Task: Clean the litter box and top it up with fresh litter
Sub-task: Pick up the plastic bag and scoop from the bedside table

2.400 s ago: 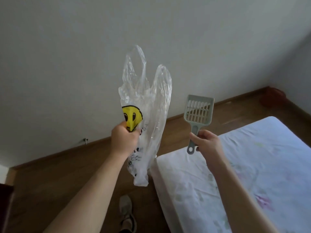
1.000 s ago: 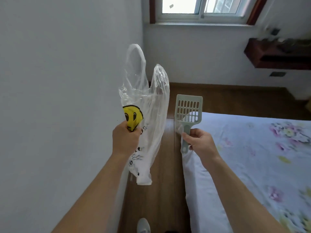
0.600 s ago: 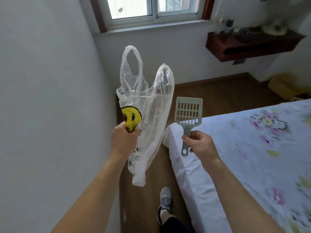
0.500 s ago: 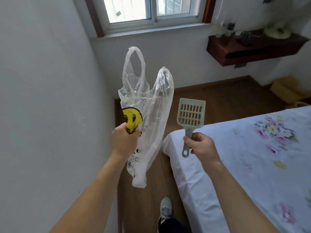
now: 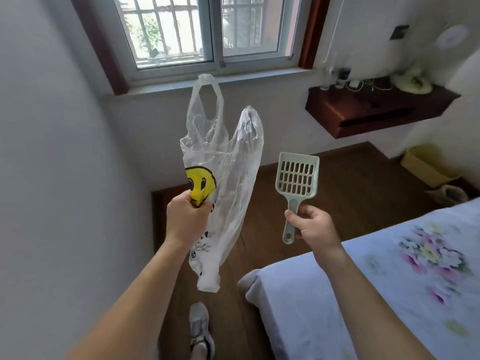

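Note:
My left hand (image 5: 187,219) grips a clear plastic bag (image 5: 228,162) with a yellow smiley print around its middle; the bag's two handles stand up above my fist and its bottom hangs below. My right hand (image 5: 313,226) holds the handle of a pale green slotted litter scoop (image 5: 297,178), blade upright. Both are raised in front of me, about a hand's width apart. No litter box shows in this view.
A bed with a flowered sheet (image 5: 389,276) fills the lower right. A narrow strip of wood floor (image 5: 259,229) runs between it and the white wall at left (image 5: 65,178). A window (image 5: 207,29), a dark wall shelf (image 5: 374,110) and a yellow box (image 5: 428,165) lie ahead.
The view has swung from the wall and floor round to the window end of the room and moved closer along the bed. Both hands keep the same hold on bag and scoop.

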### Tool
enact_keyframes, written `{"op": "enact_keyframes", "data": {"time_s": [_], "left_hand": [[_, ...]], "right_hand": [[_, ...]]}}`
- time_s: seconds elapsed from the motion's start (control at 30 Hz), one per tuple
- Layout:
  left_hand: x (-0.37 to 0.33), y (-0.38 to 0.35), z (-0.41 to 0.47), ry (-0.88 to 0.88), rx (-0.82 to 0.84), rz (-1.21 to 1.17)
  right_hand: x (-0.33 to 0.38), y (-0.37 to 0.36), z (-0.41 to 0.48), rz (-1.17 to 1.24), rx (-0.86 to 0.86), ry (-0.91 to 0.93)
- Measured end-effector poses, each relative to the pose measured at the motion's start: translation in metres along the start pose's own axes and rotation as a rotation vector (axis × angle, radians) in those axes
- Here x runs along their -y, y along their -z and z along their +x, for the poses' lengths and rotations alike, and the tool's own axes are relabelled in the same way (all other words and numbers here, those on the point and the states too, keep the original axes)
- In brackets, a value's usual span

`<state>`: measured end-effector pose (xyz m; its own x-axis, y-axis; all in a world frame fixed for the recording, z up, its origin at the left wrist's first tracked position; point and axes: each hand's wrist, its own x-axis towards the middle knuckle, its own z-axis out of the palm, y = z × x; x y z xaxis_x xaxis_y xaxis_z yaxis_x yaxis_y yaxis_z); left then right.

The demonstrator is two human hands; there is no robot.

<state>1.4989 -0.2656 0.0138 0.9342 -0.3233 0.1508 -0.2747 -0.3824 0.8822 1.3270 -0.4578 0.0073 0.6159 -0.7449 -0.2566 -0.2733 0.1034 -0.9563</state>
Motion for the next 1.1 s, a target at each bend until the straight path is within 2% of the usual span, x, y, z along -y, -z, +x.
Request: {"op": "enact_keyframes", "data": {"time_s": [0.27,0.6,0.8,1.1], "left_hand": [[-0.002,-0.081,0.174,-0.095,0.275,-0.014],[-0.076,-0.252,0.277,-0.245,0.633,-0.005],[-0.112,-0.356,0.329,-0.311,0.725,0.066],[-0.186,-0.495,0.375,-0.410,0.820,0.052]], "right_hand": [[0.029,-0.030,0.115,0.030,-0.266,-0.033],[0.028,0.044,0.214,0.183,-0.664,-0.095],[0.031,0.101,0.295,0.262,-0.776,-0.109],[0.055,0.198,0.375,0.231,-0.878,-0.132]]}}
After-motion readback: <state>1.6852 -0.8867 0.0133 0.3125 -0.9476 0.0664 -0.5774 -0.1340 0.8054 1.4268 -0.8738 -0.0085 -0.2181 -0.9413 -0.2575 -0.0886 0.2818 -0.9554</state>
